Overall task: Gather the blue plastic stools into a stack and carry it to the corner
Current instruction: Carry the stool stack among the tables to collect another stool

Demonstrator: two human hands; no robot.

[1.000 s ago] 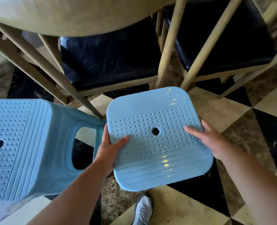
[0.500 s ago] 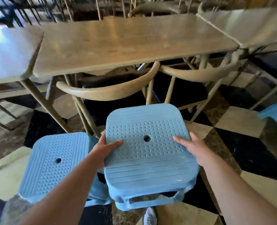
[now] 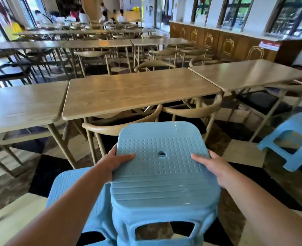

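Observation:
A light blue plastic stool (image 3: 162, 176) with a dotted seat and a centre hole is lifted in front of me. My left hand (image 3: 115, 161) grips its left edge, thumb on the seat. My right hand (image 3: 211, 166) grips its right edge the same way. A second blue stool (image 3: 72, 189) stands low at the left, partly hidden behind my left arm and the held stool. A third blue stool (image 3: 292, 139) stands on the floor at the right.
Wooden tables (image 3: 137, 91) run across in front of me with curved-back chairs (image 3: 118, 128) pushed under them. The floor (image 3: 45, 167) is checkered dark and light tile. More tables, a wooden counter (image 3: 223, 41) and people fill the far room.
The view has tilted up from the floor to the room. The held stool has risen, with both hands keeping their grip on its edges. The left stool has dropped lower in view.

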